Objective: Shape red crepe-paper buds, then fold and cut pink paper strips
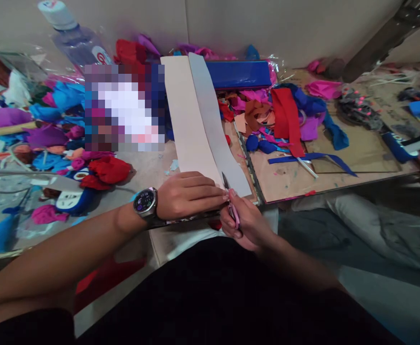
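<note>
My left hand (186, 194) is pressing the pale sheet (188, 120) flat at the counter's near edge; my right grip (244, 225) is closed on scissors (230, 201), blades pointing away along the sheet's length.

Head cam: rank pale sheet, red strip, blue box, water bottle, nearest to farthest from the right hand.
From the right hand, which holds scissors:
1. Pale sheet, touching, just ahead.
2. Red strip, ahead, to the right.
3. Blue box, at the back wall.
4. Water bottle, far back left.
</note>
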`<act>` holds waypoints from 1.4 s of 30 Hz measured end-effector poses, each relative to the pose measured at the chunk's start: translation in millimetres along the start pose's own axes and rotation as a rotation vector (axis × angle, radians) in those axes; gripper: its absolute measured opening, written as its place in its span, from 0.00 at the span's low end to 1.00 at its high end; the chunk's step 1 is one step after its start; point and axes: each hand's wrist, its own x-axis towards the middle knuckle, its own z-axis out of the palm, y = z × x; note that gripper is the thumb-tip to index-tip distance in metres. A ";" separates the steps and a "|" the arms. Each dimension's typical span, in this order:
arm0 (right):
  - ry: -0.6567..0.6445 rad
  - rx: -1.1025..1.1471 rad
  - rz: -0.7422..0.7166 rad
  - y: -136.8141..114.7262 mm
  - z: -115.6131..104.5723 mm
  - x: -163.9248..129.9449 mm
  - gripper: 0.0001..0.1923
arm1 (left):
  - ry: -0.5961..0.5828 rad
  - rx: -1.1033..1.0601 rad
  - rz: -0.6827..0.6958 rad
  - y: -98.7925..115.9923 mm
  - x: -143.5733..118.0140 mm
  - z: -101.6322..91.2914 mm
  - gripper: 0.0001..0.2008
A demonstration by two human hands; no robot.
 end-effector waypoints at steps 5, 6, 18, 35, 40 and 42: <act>0.006 -0.016 0.004 -1.8 2.1 -0.3 0.37 | 0.005 0.000 0.015 -1.2 -0.7 0.7 0.13; 0.004 -0.018 0.007 -1.9 2.3 -0.4 0.38 | 0.006 0.000 0.015 -1.5 -0.8 1.0 0.13; 0.013 -0.020 0.003 -3.6 2.4 -1.0 0.37 | -0.011 -0.010 0.001 -1.7 0.0 -0.1 0.13; 0.005 -0.017 -0.021 -4.8 -5.5 -0.5 0.37 | -0.007 -0.104 -0.144 -19.4 -6.8 4.1 0.22; -0.004 -0.024 -0.026 -6.0 -4.0 -1.6 0.37 | 0.014 -0.081 -0.130 -18.6 -5.1 6.6 0.23; -0.001 -0.019 -0.026 -6.0 -3.8 -1.8 0.37 | 0.012 -0.080 -0.123 -18.2 -4.7 6.5 0.23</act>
